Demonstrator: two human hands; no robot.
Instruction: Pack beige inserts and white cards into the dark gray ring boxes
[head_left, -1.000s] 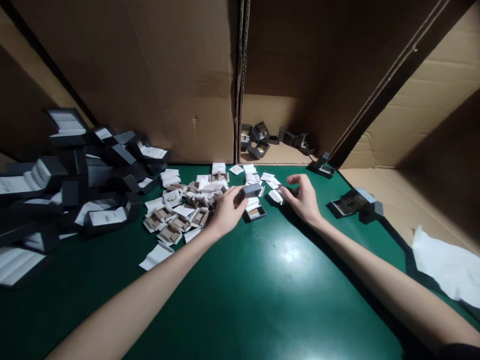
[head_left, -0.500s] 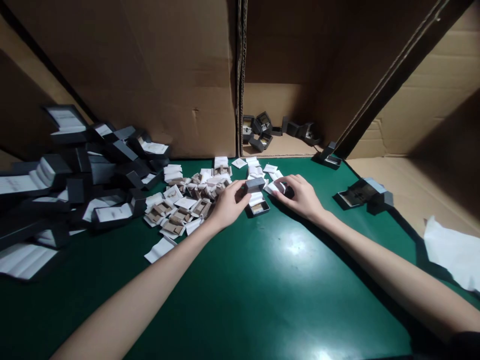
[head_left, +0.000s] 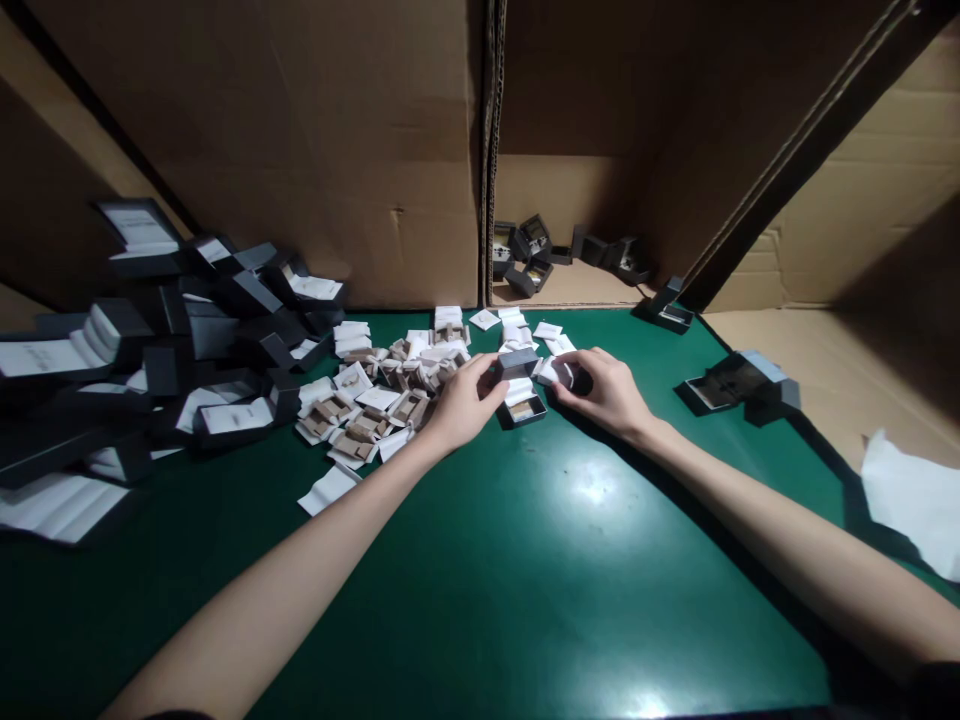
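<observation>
A small dark hinged box (head_left: 526,410) stands open on the green table, its lid raised and a white lining inside. My left hand (head_left: 466,402) curls round the box's left side, with thumb and fingers on it. Just right of the box, my right hand (head_left: 606,396) is closed, thumb and forefinger pinching a small white folded insert (head_left: 549,371); its palm side is in shadow. Beside my left hand spreads a pile of white and brown card inserts (head_left: 365,425). More white inserts (head_left: 513,335) lie behind the box.
Many dark open boxes with white linings (head_left: 232,415) are heaped at the left. Cardboard walls (head_left: 337,150) border the back. Several dark boxes (head_left: 530,277) sit in the cardboard bay, others (head_left: 716,385) at the right, near a white sheet (head_left: 911,505).
The whole view has shifted slightly, moving the scene a little rightward and up. Both hands keep nearly the same places and grips.
</observation>
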